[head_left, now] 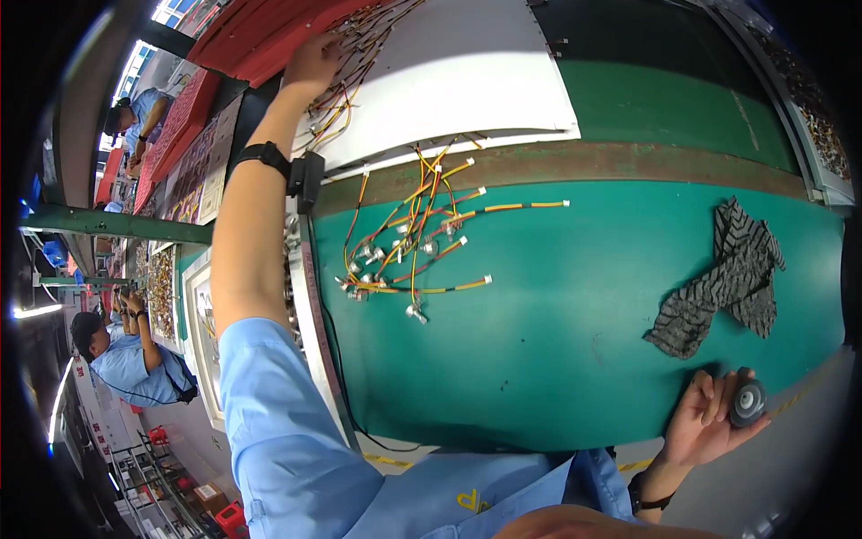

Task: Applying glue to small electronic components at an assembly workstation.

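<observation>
My left hand (314, 65) reaches to the far left, over a row of wired parts (359, 63) on a white board (458, 81). Its fingers are curled in among the wires; what lies between them is too small to make out. Low at the right, my right hand (700, 418) is closed around a black wheel-like disc (747, 402) with a pale hub. Between the hands, a loose pile of small metal parts with red, yellow and black wires and white connectors (413, 238) lies on the green mat (539, 359).
A crumpled dark striped cloth (723, 278) lies on the mat's right side. Red material (260, 40) borders the board at the far left. Trays of small parts (799, 99) stand at the far right. Two co-workers in blue (135, 359) work at the left.
</observation>
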Demonstrator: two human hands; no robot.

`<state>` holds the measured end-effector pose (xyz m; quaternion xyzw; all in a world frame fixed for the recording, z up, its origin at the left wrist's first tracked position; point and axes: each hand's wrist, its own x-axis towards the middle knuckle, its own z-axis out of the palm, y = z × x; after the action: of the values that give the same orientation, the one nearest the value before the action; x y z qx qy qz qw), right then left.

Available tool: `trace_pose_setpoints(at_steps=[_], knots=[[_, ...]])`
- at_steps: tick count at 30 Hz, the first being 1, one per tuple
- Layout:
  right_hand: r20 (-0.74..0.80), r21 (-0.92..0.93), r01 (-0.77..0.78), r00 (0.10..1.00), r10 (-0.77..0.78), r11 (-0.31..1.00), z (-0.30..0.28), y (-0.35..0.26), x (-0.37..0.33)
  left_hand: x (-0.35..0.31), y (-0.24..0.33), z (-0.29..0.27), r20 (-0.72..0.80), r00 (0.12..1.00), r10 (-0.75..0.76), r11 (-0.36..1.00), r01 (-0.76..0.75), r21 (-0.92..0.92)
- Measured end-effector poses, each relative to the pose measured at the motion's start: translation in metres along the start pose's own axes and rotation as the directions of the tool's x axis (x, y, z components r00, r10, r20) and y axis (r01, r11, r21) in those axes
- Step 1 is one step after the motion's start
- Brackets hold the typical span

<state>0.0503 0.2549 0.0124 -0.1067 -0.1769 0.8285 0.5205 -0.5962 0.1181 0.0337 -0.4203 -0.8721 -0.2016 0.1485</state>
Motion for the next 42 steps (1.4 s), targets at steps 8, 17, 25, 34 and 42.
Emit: trace_pose_setpoints(at_steps=[8, 17, 25, 34, 42], knots=[[0.086, 0.13, -0.107, 0.992, 0.097, 0.986, 0.005, 0.004, 0.004, -0.113, 0.12, -0.123, 0.303, 0.925, 0.229, 0.965, -0.176, -0.193], [0.173, 0.213, -0.141, 0.979, 0.104, 0.967, -0.005, -0.007, -0.01, -0.298, 0.238, -0.104, 0.321, 0.935, -0.15, 0.986, 0.167, -0.027], [0.064, 0.416, -0.392, 0.913, 0.404, 0.82, 0.001, -0.002, -0.033, -0.328, 0.231, -0.098, 0.199, 0.954, -0.224, 0.97, 0.238, -0.044], [0.133, 0.418, -0.5, 0.859, 0.494, 0.758, 0.01, 0.007, -0.059, -0.342, 0.29, -0.135, 0.183, 0.887, -0.424, 0.229, 0.3, -0.926], [0.144, 0.274, -0.5, 0.866, 0.479, 0.821, 0.016, 0.01, -0.073, -0.371, 0.374, -0.109, 0.287, 0.936, -0.202, -0.114, 0.269, -0.956]])
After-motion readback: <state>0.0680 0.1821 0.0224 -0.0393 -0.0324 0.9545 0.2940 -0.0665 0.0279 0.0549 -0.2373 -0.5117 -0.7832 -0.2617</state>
